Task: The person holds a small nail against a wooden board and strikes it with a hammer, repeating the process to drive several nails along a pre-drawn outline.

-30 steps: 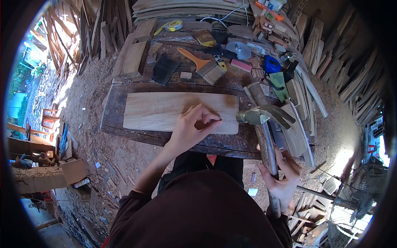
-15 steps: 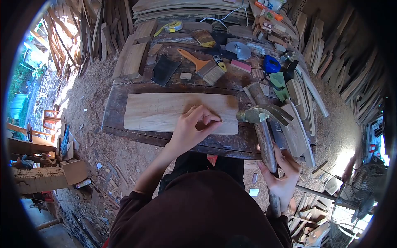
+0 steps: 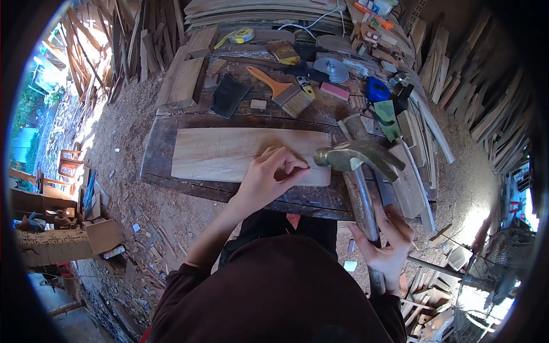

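Observation:
A pale wooden board [image 3: 209, 160] with faint pencil marks lies flat along the near side of the workbench. Over its right half, my left hand [image 3: 267, 178] is closed in a pinch, thumb and forefinger meeting just above the wood. Whatever may be between those fingertips is too small to make out. My right hand [image 3: 390, 247] grips the handle of a claw hammer [image 3: 359, 197]. The hammer's striking face points left toward the pinched fingertips, a short gap away, above the board's right end.
Behind the board lie a wide paintbrush [image 3: 294, 100], a dark flat piece [image 3: 230, 96], a pink block [image 3: 334, 91] and a metal disc [image 3: 330, 70]. A blue tape measure [image 3: 376, 89] and wood offcuts [image 3: 409, 188] crowd the right side. Yellow tape measure [image 3: 241, 36] sits farther back.
The hammer head has shifted left, closer to my left fingertips, as my right hand tilted the handle. My left hand has stayed nearly still over the board.

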The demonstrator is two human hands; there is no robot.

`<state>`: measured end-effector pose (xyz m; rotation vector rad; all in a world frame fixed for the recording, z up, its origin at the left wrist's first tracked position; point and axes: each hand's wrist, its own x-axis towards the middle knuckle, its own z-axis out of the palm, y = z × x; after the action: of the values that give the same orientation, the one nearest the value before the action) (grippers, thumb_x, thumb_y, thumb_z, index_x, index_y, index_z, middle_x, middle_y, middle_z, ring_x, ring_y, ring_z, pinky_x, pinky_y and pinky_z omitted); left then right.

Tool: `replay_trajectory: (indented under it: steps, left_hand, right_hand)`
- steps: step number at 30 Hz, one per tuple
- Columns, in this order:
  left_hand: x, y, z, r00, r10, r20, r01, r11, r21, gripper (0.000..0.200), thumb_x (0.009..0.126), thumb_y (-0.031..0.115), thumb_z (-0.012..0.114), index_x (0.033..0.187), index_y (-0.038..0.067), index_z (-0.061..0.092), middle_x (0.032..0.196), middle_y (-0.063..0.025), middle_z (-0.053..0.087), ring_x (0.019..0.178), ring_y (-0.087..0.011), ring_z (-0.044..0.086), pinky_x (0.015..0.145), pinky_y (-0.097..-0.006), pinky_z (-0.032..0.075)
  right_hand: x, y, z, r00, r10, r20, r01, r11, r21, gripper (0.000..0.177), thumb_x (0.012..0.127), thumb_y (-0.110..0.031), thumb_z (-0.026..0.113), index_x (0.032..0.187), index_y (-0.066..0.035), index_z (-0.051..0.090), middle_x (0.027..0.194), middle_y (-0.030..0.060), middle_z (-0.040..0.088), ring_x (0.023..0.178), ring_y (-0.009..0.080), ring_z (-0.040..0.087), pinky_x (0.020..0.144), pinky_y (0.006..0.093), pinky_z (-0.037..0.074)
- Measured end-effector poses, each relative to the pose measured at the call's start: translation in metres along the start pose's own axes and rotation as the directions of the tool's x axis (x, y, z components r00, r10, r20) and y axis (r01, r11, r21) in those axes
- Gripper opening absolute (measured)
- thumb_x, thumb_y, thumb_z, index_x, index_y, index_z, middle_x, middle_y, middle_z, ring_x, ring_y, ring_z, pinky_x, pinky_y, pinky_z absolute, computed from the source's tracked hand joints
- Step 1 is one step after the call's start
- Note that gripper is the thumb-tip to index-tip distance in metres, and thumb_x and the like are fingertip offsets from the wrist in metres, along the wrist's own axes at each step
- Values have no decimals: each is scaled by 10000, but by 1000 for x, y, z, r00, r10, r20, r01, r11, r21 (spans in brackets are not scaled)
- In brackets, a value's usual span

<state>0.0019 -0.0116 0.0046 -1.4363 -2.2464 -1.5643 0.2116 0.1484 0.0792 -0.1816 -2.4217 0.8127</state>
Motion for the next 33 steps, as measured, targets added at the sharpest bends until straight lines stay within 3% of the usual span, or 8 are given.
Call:
replay_trajectory:
  steps: [5,11,14,20,23,25,28,33]
  left_hand:
    - [0,0,1,1000,-3,-29,0,996,-87,310,774,33,802,743,49,494,696,-10,526,671,-129,592,605,-279,508]
    - [1,0,0,999,39,-18,-40,999,-25,341,766,29,804,740,52,465,687,-24,535,699,-142,617,606,-294,504]
    - [1,3,-1,1000,19,-23,-19,1000,-24,340,766,25,802,739,53,464,678,-19,532,694,-147,614,607,-296,500]
    - [0,0,0,998,44,-35,-46,998,-48,346,771,13,795,734,53,453,684,-19,567,688,-123,603,599,-279,493]
    - [-1,0,-2,997,-74,14,75,993,-86,368,787,14,787,734,58,426,732,-32,656,729,-91,638,612,-251,500]
    - [-1,1,-2,971,-239,-6,218,898,-383,304,804,12,764,778,49,464,700,-9,549,702,-117,637,606,-271,513]
    - [0,8,-6,978,-208,25,205,929,-309,375,823,34,770,745,68,405,772,-51,701,792,-82,694,658,-221,516]
    - [-1,2,-5,988,-145,49,151,975,-163,374,822,37,771,749,67,406,757,-39,697,791,-82,695,668,-228,522]
  right_hand:
    - [3,0,1,985,-51,162,66,994,-87,597,666,-27,787,1233,53,619,736,124,650,640,237,573,621,347,492]
    - [6,-2,-3,995,-91,44,93,994,-57,586,672,-20,769,1233,50,618,775,128,669,663,247,581,617,360,495]
    - [3,2,3,981,-82,177,103,988,-115,588,665,-21,772,1228,52,620,781,136,667,674,250,588,619,361,497]
    - [4,-5,-12,988,-30,154,41,996,-74,582,655,-23,781,1210,61,627,806,159,674,680,254,587,613,355,496]
    - [-2,-7,-19,995,-8,96,14,998,-59,585,650,-11,779,1211,61,627,818,165,678,668,249,574,612,355,491]
    - [-3,-7,-19,997,-18,78,21,999,-46,589,648,-7,780,1212,61,625,824,164,679,662,246,569,613,353,488]
    - [-6,-4,-19,998,-8,68,11,999,-36,599,641,-1,781,1216,61,623,827,157,681,653,243,562,611,350,483]
    - [-11,1,-14,994,45,96,-43,999,-19,612,629,4,782,1218,58,623,816,144,680,648,242,558,605,346,476]
